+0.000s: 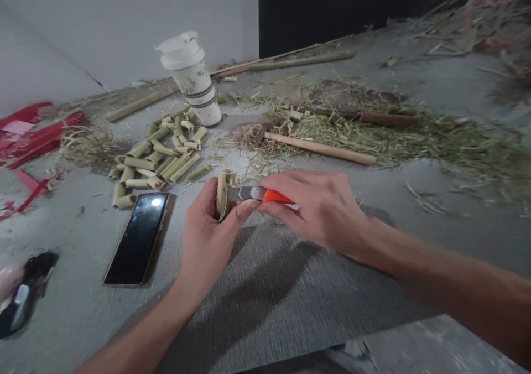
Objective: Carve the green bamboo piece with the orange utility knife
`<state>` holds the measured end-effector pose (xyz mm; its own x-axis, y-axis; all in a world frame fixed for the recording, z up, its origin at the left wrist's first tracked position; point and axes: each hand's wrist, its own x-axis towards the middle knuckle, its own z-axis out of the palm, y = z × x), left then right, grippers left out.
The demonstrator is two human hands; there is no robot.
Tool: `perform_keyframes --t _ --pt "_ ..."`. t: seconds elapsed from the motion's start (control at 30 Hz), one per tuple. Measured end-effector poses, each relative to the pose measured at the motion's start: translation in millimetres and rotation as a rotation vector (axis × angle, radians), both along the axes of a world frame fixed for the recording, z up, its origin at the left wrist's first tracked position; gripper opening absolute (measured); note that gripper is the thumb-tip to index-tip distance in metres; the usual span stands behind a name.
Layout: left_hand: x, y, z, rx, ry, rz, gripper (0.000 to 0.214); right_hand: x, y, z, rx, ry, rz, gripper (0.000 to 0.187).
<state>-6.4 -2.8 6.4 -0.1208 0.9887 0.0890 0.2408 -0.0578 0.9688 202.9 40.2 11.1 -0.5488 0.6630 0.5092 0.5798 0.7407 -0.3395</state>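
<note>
My left hand (207, 235) is closed around a short greenish bamboo piece (224, 191), held upright above the grey floor. My right hand (319, 208) grips an orange-handled utility knife (265, 195). Its metal blade end rests against the side of the bamboo piece, just above my left thumb. Both hands meet at the middle of the view.
A pile of cut bamboo sections (160, 155) lies to the left, behind a dark phone (139, 237). A white lidded cup (193, 78) stands beyond it. A wooden-handled tool (319, 148) lies among green shavings (394, 136). Red scraps (29, 133) and a dark object (25, 294) sit at far left.
</note>
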Motion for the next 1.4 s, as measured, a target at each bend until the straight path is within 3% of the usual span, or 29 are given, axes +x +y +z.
perform_keyframes --t 0.4,0.97,1.23,1.4 --pt "2.0 0.2 1.3 -0.041 0.03 0.008 0.033 0.9 -0.9 5.6 0.129 -0.106 -0.07 0.033" --pt "1.1 -1.3 -2.5 -0.096 0.038 0.069 0.047 -6.2 -9.2 5.1 0.018 -0.053 -0.128 0.04" --pt "4.7 -3.0 0.8 -0.163 -0.215 0.156 0.055 -3.2 -1.6 5.9 -0.004 -0.028 -0.198 0.035" --pt "6.2 3.9 4.0 -0.151 -0.343 0.127 0.041 -0.9 6.1 3.5 -0.015 0.003 -0.202 0.031"
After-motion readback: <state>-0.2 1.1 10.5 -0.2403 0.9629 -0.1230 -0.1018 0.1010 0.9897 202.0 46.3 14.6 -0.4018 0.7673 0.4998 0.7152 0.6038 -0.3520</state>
